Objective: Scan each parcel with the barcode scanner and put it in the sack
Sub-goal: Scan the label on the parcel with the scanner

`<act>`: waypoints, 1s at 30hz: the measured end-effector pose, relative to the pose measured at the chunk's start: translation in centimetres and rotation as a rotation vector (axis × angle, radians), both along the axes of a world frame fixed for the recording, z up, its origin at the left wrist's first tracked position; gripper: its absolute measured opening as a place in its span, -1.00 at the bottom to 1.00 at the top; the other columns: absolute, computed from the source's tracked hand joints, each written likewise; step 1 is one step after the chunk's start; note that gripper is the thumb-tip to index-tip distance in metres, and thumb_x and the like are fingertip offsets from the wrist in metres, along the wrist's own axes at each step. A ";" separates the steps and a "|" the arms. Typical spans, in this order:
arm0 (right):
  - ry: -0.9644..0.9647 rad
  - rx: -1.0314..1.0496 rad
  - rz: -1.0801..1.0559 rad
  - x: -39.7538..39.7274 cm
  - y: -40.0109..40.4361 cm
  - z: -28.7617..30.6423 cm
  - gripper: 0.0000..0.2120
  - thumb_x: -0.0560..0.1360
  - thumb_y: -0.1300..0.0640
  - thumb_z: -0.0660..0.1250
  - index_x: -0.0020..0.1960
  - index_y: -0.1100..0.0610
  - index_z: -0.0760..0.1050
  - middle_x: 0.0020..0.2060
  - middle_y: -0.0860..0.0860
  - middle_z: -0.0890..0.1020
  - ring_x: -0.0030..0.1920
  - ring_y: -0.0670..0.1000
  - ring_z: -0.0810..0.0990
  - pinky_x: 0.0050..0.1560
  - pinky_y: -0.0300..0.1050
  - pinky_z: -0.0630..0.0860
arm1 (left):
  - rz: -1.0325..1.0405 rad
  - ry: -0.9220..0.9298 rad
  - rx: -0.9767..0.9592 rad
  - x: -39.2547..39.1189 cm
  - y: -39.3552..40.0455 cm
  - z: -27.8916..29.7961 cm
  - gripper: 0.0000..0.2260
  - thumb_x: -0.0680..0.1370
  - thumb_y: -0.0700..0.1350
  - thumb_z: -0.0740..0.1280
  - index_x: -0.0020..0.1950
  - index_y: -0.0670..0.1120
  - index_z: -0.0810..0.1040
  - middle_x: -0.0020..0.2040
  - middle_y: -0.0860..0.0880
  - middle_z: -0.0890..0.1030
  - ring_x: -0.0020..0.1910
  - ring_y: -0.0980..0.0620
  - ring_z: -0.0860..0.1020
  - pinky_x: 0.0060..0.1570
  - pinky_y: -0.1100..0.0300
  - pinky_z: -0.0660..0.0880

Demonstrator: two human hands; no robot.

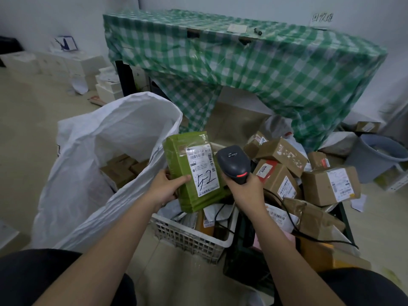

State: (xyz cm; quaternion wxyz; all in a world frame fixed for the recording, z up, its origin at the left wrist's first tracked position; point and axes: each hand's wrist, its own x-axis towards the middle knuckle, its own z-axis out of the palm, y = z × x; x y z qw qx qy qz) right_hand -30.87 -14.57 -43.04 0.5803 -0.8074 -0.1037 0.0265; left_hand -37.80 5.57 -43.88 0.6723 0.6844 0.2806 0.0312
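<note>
Parcel in hand: green parcel (194, 171), flat, tilted a little to the left, white shipping label facing me with "5-2" handwritten in black near its lower end. My left hand (166, 187) grips it at the lower left edge, thumb curled over the front face, the other fingers hidden behind it. My right hand (246, 187) is wrapped round the handle of the barcode scanner (234, 163), fingers fully closed on it; the dark head of the scanner sits just beside the right edge of the label, red band showing below the head. Black cable (287, 214) runs from the scanner down and right across the pile.

White sack (92, 155) stands open at my left, its mouth just beside the green parcel; brown boxes (122, 168) lie inside at the bottom.

To the right, heap of brown cardboard parcels (284, 173) with labels, stacked loosely. White plastic crate (192, 238) sits below my hands, holding more packets. Behind everything, table under a green checked cloth (254, 60). Grey bucket (379, 155) at far right, near the heap
</note>
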 end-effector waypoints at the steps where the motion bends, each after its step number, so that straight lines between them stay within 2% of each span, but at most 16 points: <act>1: 0.007 -0.016 0.008 -0.2 0.0 0.0 -0.77 0.42 0.08 0.49 -0.31 0.10 0.48 -0.48 -0.09 0.51 -0.41 -0.16 0.45 -0.36 -0.24 0.35 | 0.034 -0.023 -0.026 0.0 0.1 0.1 -0.41 0.46 -0.03 0.46 0.41 -0.12 0.30 0.19 -0.04 0.52 0.04 0.02 0.55 -0.04 0.04 0.55; 4: 0.089 -0.042 0.071 -1.0 0.4 0.0 -0.71 0.43 0.09 0.49 -0.36 0.13 0.44 -0.53 -0.06 0.45 -0.46 -0.16 0.39 -0.41 -0.26 0.30 | 0.087 -0.082 -0.071 -0.1 0.2 0.2 -0.47 0.47 -0.07 0.46 0.38 -0.12 0.36 0.11 -0.01 0.55 -0.07 0.11 0.57 -0.15 0.11 0.56; 8: 0.103 -0.085 0.098 -2.1 1.0 0.0 -0.69 0.42 0.10 0.48 -0.39 0.15 0.44 -0.53 -0.03 0.47 -0.48 -0.17 0.41 -0.41 -0.27 0.31 | 0.131 -0.128 -0.099 -0.2 0.1 0.3 -0.40 0.44 -0.11 0.49 0.42 -0.12 0.35 0.18 -0.06 0.56 -0.01 0.06 0.58 0.00 0.03 0.56; 11: 0.083 -0.109 0.083 -2.3 1.4 0.3 -0.64 0.40 0.14 0.47 -0.47 0.13 0.38 -0.60 -0.05 0.42 -0.54 -0.18 0.36 -0.45 -0.28 0.29 | 0.125 -0.147 -0.096 -0.3 0.3 0.3 -0.38 0.44 -0.10 0.49 0.44 -0.08 0.34 0.15 -0.02 0.55 -0.01 0.07 0.57 -0.03 0.07 0.54; 16: 0.091 -0.143 0.086 -2.5 1.4 0.9 -0.70 0.36 0.18 0.45 -0.47 0.13 0.41 -0.59 -0.06 0.42 -0.54 -0.17 0.34 -0.45 -0.28 0.29 | 0.134 -0.125 -0.052 -0.5 0.5 -0.1 -0.32 0.38 -0.03 0.53 0.45 -0.02 0.34 0.27 -0.05 0.53 0.15 -0.04 0.57 0.13 -0.06 0.55; 19: 0.109 -0.140 0.094 -2.6 1.4 0.9 -0.75 0.34 0.18 0.44 -0.44 0.16 0.45 -0.55 0.00 0.45 -0.47 -0.08 0.38 -0.38 -0.19 0.32 | 0.135 -0.127 -0.050 -0.6 0.5 -0.2 -0.31 0.36 -0.01 0.54 0.44 -0.01 0.35 0.26 -0.05 0.54 0.15 -0.06 0.57 0.13 -0.12 0.55; 23: 0.135 -0.133 0.094 -2.6 1.6 0.9 -0.75 0.33 0.18 0.44 -0.46 0.14 0.45 -0.55 -0.01 0.46 -0.45 -0.05 0.41 -0.35 -0.16 0.35 | 0.135 -0.130 -0.059 -0.7 0.5 -0.2 -0.29 0.34 -0.01 0.55 0.43 -0.01 0.35 0.26 -0.04 0.53 0.15 -0.07 0.57 0.12 -0.13 0.55; 25: 0.136 -0.130 0.101 -2.7 1.7 1.1 -0.76 0.33 0.18 0.44 -0.45 0.14 0.45 -0.54 0.00 0.46 -0.43 -0.03 0.42 -0.34 -0.15 0.35 | 0.133 -0.131 -0.068 -0.7 0.6 -0.3 -0.28 0.33 0.01 0.56 0.42 -0.02 0.36 0.27 -0.03 0.53 0.13 -0.05 0.58 0.06 -0.08 0.58; 28: 0.138 -0.068 0.107 -2.8 1.9 1.3 -0.76 0.35 0.21 0.45 -0.42 0.15 0.45 -0.54 -0.02 0.45 -0.44 -0.07 0.40 -0.34 -0.19 0.34 | 0.133 -0.155 -0.028 -1.2 0.5 0.1 -0.43 0.42 -0.05 0.51 0.37 -0.02 0.38 0.20 0.02 0.52 0.03 0.06 0.57 -0.16 0.15 0.56; 30: 0.135 0.022 0.112 -3.0 2.0 1.6 -0.85 0.38 0.22 0.48 -0.31 0.18 0.53 -0.48 -0.03 0.50 -0.41 -0.11 0.42 -0.32 -0.19 0.36 | 0.158 -0.173 -0.026 -1.8 0.8 0.5 -0.45 0.43 -0.06 0.49 0.37 -0.05 0.40 0.15 0.04 0.53 0.00 0.09 0.57 -0.07 0.11 0.56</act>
